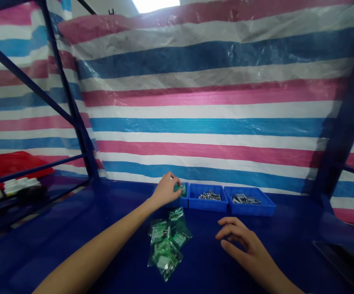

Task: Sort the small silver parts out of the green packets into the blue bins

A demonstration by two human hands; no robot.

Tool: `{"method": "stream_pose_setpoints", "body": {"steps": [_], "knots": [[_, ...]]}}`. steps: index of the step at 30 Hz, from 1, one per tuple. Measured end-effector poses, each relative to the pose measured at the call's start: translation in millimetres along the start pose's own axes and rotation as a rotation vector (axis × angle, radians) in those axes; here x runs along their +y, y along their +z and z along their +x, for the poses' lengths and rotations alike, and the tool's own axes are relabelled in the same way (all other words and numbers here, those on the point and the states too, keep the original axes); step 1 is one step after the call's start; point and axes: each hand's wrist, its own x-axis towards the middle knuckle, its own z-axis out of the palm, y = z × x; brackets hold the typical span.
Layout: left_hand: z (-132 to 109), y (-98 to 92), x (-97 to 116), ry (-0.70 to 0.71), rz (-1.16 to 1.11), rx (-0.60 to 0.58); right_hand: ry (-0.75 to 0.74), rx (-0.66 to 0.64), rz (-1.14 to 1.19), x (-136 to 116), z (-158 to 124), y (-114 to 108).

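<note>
My left hand (166, 189) is at the leftmost blue bin (184, 201), fingers curled over its contents. Green plastic (176, 187) shows between the fingertips, apparently a small zip bag; the hand covers most of the bin's inside. Below that arm, several green-tinted clear bags (166, 247) lie in a loose pile on the blue table, with pale flat pieces and small metal parts inside. Over the table to the right of the pile, my right hand (240, 241) is held with fingers apart and bent, nothing in it.
The middle blue bin (208, 206) holds small metal fittings (210, 195). Beside it, the right blue bin (253, 209) contains longer metal pieces (245, 199). A dark flat object (345, 263) lies at the table's right. Blue frame posts (83, 139) and striped sheeting (210, 110) enclose the table (122, 249).
</note>
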Motion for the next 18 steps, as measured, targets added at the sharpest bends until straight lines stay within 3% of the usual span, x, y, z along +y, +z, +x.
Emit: {"method": "stream_pose_setpoints", "body": {"steps": [9, 13, 16, 18], "knots": [[10.0, -7.1, 0.3, 0.04, 0.077, -0.246, 0.005, -0.064, -0.001, -3.2, -1.2, -1.2], [-2.1, -16.7, 12.3, 0.035, 0.09, -0.171, -0.003, -0.081, -0.034, -5.4, -2.3, -1.0], [-26.4, -25.1, 31.7, 0.026, 0.11, -0.079, -0.02, -0.076, -0.032, -4.6, -3.0, -0.1], [-45.4, -26.4, 44.8, 0.029, 0.125, -0.104, -0.029, -0.083, -0.038, -3.8, -3.5, 1.0]]}}
